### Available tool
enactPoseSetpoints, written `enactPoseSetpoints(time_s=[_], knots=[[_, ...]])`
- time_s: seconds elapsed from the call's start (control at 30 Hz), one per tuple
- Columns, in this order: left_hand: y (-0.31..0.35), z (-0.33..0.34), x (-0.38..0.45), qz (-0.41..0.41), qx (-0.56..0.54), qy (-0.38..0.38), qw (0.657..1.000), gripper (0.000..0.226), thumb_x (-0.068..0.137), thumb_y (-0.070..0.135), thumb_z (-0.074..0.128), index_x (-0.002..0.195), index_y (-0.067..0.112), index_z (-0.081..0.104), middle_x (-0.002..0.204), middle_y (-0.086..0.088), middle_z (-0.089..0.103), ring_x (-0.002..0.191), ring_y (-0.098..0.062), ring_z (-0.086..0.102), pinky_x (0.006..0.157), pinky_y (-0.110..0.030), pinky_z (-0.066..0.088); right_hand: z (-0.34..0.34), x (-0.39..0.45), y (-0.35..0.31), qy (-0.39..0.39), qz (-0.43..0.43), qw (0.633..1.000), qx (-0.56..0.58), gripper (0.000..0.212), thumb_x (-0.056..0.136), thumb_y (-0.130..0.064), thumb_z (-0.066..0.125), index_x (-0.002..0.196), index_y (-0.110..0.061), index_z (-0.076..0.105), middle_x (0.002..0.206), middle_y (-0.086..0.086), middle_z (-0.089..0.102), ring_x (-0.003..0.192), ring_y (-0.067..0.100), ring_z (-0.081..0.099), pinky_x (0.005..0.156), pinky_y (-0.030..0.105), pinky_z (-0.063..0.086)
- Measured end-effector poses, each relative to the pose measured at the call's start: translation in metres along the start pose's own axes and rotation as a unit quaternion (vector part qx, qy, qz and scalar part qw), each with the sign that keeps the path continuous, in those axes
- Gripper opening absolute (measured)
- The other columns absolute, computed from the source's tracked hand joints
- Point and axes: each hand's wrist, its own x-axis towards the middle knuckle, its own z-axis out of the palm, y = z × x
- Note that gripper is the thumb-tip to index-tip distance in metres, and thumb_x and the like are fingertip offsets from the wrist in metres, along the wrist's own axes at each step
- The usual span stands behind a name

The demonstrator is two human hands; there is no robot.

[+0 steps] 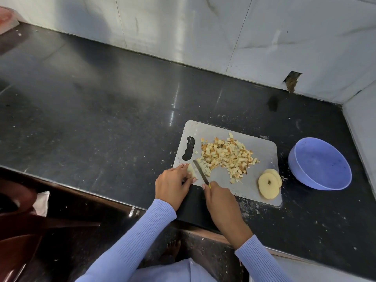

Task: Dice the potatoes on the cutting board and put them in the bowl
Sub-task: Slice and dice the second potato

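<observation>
A grey cutting board (262,151) lies on the dark counter. A heap of diced potato (227,155) covers its middle. At the board's near left corner my left hand (173,186) holds down a pale potato piece (192,171). My right hand (218,197) grips a yellow-handled knife (201,173), whose blade points away from me just right of that piece. Two round potato slices (269,185) lie stacked at the board's near right corner. A blue bowl (319,163) stands right of the board and holds nothing I can see.
The black stone counter (101,110) stretches left and back to a pale tiled wall (203,33), with a side wall (364,127) close behind the bowl. A dark brown chair (18,226) stands at the lower left. Potato crumbs dot the counter around the board.
</observation>
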Motion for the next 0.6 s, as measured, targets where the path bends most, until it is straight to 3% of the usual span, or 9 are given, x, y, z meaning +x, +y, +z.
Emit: enactPoseSetpoints(time_s=[0.2,0.3,0.37,0.6], knots=[[0.002,-0.004,-0.001,0.01,0.009,0.006,1.0,0.033,0.082,0.036,0.071,0.111,0.02,0.071,0.116,0.005,0.067,0.104,-0.018,0.064,0.082,-0.033,0.053,-0.005,-0.003,0.006,0.002,0.004,1.0,-0.008,0.03,0.103,-0.043,0.025,0.09,-0.02,0.04,0.071,-0.004,0.045,0.067,0.019,0.047,0.058,0.032,0.033],[0.001,-0.001,-0.003,0.045,0.018,0.031,0.998,0.018,0.068,0.027,0.084,0.082,0.019,0.077,0.101,0.003,0.072,0.094,-0.017,0.069,0.069,-0.028,0.054,-0.004,-0.001,0.0,0.004,-0.016,1.0,-0.001,0.031,0.103,-0.043,0.026,0.089,-0.019,0.04,0.067,-0.005,0.042,0.064,0.019,0.045,0.054,0.033,0.032],[0.0,0.001,-0.004,0.053,0.014,0.039,0.998,0.013,0.062,0.022,0.088,0.066,0.021,0.075,0.101,0.001,0.072,0.099,-0.016,0.067,0.071,-0.028,0.054,-0.002,0.0,-0.003,0.003,-0.023,1.0,0.003,0.031,0.102,-0.043,0.026,0.088,-0.019,0.04,0.066,-0.005,0.041,0.065,0.02,0.046,0.057,0.033,0.032],[0.0,0.002,-0.004,0.046,-0.003,0.044,0.998,0.013,0.061,0.018,0.087,0.063,0.022,0.075,0.097,0.003,0.073,0.096,-0.014,0.068,0.074,-0.025,0.051,0.001,0.004,-0.005,-0.001,-0.04,0.999,0.0,0.031,0.102,-0.043,0.026,0.089,-0.019,0.04,0.066,-0.005,0.043,0.062,0.019,0.045,0.047,0.027,0.027]])
